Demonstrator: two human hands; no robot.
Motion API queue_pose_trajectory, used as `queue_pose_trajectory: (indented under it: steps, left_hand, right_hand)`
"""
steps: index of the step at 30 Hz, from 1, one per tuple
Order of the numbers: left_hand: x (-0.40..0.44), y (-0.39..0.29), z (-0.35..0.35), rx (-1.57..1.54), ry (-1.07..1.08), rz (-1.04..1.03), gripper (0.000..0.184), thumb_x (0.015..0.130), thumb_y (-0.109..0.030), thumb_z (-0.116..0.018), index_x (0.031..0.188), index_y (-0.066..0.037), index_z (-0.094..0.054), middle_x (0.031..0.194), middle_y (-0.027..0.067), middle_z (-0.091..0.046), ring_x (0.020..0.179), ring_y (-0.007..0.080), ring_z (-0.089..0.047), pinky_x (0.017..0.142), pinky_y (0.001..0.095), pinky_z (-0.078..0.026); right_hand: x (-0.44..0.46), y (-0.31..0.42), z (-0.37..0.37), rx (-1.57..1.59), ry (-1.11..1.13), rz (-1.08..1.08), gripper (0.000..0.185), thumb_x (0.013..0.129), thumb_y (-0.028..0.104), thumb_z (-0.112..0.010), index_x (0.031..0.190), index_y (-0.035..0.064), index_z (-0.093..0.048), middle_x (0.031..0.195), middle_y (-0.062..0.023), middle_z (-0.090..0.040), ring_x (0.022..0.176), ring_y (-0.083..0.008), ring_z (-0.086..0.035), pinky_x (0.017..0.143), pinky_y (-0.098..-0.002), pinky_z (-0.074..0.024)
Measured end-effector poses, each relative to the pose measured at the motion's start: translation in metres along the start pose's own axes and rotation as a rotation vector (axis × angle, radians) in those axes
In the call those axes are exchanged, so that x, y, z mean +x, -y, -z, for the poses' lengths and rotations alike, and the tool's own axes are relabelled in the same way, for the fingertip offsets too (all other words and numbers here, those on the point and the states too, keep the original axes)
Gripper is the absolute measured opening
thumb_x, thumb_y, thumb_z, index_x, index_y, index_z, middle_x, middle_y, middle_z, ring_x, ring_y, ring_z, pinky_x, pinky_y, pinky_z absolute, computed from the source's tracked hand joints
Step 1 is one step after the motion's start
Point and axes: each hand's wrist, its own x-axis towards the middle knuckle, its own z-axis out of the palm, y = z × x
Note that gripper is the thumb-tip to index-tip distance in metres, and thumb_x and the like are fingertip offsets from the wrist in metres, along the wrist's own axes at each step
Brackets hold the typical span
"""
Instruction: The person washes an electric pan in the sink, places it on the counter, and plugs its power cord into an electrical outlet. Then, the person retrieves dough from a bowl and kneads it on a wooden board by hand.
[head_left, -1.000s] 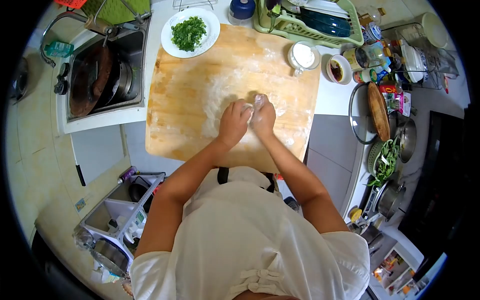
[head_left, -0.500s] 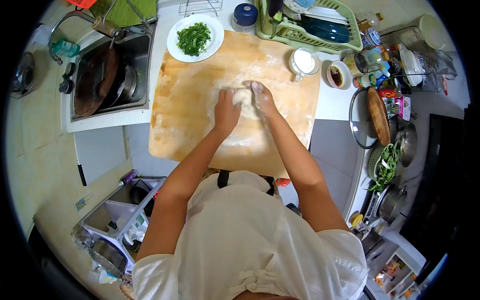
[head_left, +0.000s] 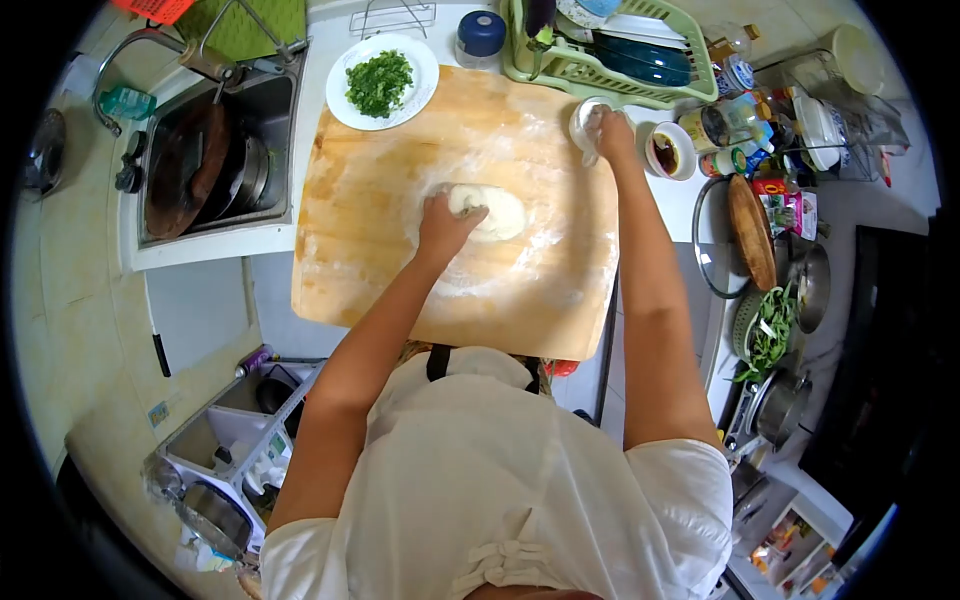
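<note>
A pale lump of dough (head_left: pixel 497 213) lies on a floured wooden board (head_left: pixel 380 280). My left hand (head_left: pixel 447 228) is curled round the dough's left side, thumb on top. At the board's upper right corner stands a clear cup (head_left: pixel 584 143) of white powder that looks like flour. My right hand (head_left: pixel 614 135) reaches over this cup, its fingers bunched together at the mouth and partly inside. Whatever those fingertips pinch is hidden.
Chopped greens fill a white plate (head_left: pixel 420 95) at the board's upper left. Behind the board stand a blue-lidded jar (head_left: pixel 481 35) and a green dish rack (head_left: pixel 570 82). A small bowl of dark sauce (head_left: pixel 680 160) sits right of the cup. The sink (head_left: pixel 285 150) holds pans.
My right hand has left the dough and moved up and right to the cup. My left hand remains on the dough, which now shows more fully.
</note>
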Motion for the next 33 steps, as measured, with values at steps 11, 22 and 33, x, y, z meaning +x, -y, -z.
queue_pose_trajectory:
  steps: [11,22,33]
  left_hand:
    - [-0.035,0.031,0.028,-0.113,-0.199,0.01,0.041,0.072,-0.008,-0.072,0.108,0.0,-0.055,0.1,0.0145,-0.063,0.093,0.0228,-0.061,0.079,0.0338,-0.05]
    - [-0.081,0.095,0.112,-0.855,-0.266,0.397,0.052,0.084,0.0,-0.057,0.134,-0.001,-0.043,0.122,0.0102,-0.055,0.108,0.0178,-0.054,0.089,0.0293,-0.046]
    - [-0.071,0.059,0.126,-0.774,-0.212,0.505,0.042,0.086,-0.005,-0.059,0.127,-0.004,-0.051,0.112,0.0055,-0.061,0.1,0.0158,-0.058,0.083,0.0285,-0.049]
  right_hand:
    - [-0.08,0.07,0.124,0.746,0.575,0.115,0.04,0.092,0.028,-0.057,0.119,-0.001,-0.059,0.102,-0.0159,-0.068,0.087,-0.0227,-0.062,0.082,-0.0343,-0.0496]
    - [-0.164,0.173,-0.044,0.072,0.176,0.257,0.064,0.089,0.041,-0.055,0.144,0.0142,-0.034,0.151,-0.0153,-0.03,0.141,-0.0301,-0.023,0.114,-0.0515,-0.0145]
    - [-0.195,0.146,-0.023,0.02,0.038,0.281,0.057,0.091,0.038,-0.052,0.143,0.0182,-0.038,0.147,-0.0182,-0.034,0.137,-0.0349,-0.029,0.112,-0.0561,-0.0163]
